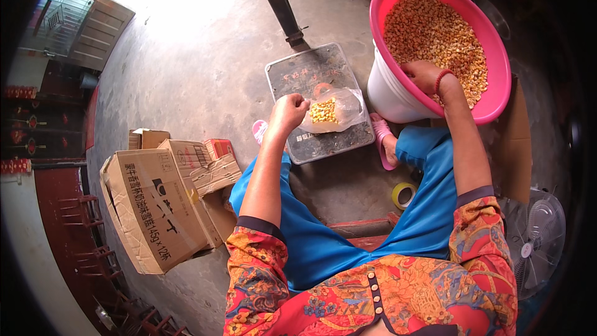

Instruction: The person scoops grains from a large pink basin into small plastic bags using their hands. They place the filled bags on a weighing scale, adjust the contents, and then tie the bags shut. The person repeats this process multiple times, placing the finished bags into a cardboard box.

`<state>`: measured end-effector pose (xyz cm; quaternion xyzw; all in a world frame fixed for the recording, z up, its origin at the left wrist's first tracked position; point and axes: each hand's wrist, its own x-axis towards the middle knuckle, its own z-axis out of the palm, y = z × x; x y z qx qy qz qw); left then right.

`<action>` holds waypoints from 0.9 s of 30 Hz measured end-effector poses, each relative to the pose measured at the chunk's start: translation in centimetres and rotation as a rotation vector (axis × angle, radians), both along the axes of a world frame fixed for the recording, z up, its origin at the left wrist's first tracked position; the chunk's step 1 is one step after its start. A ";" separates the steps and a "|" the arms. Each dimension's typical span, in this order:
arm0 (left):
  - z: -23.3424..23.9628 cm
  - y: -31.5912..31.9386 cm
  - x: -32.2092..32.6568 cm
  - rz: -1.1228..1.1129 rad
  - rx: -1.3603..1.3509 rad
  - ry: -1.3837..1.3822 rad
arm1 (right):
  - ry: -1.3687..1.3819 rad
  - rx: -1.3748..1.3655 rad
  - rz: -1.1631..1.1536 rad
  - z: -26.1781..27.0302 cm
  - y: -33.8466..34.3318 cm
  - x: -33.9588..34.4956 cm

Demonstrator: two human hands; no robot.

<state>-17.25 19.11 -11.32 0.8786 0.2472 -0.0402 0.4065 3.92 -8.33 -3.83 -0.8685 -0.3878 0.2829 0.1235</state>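
Note:
My left hand [290,111] pinches the edge of a clear plastic bag [349,108]. Yellow corn kernels [323,111] show inside the bag, which lies on the dark platform of a floor scale [298,77]. On my right, a pink plastic basin [499,63] holds a large heap of dried corn kernels [431,32]. My right hand [425,77] reaches over the basin's near rim, its fingers down at the corn. Those fingertips are partly hidden, so whether they hold kernels is unclear. Beneath the basin stands a white bucket [389,91].
The scale's black post [277,2] rises at the platform's far side. Cardboard boxes [154,210] stand to my left. A roll of yellow tape [404,195] lies by my right leg. At the far right are a cardboard sheet [517,149] and an electric fan [536,242].

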 end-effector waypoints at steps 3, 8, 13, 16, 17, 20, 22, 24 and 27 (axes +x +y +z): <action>-0.2 0.1 0.1 -0.002 0.005 0.000 | 0.017 0.123 -0.095 -0.8 -0.4 0.8; 0.2 -0.2 0.1 -0.010 0.011 0.010 | 0.386 0.501 -0.464 1.8 -0.2 0.9; 0.5 -0.3 0.0 -0.008 0.008 0.006 | 0.861 1.090 -0.871 3.8 -0.9 1.7; 0.4 -0.3 0.0 -0.009 0.017 -0.001 | 1.011 1.268 -0.891 3.5 -1.6 2.5; 0.3 -0.3 0.1 -0.008 0.012 0.001 | 1.027 1.319 -0.893 3.6 -1.7 2.5; -0.2 -0.1 0.0 -0.014 0.023 0.000 | 1.057 1.402 -1.127 5.7 0.0 0.4; -0.5 0.0 0.1 -0.039 0.064 -0.020 | 1.039 1.443 -1.169 5.8 0.1 0.4; -0.8 0.0 0.2 -0.027 0.071 -0.027 | 1.134 1.477 -1.168 7.1 0.4 -0.6; -1.1 0.1 0.3 0.014 0.032 -0.018 | 1.097 1.416 -0.948 6.1 0.3 -1.1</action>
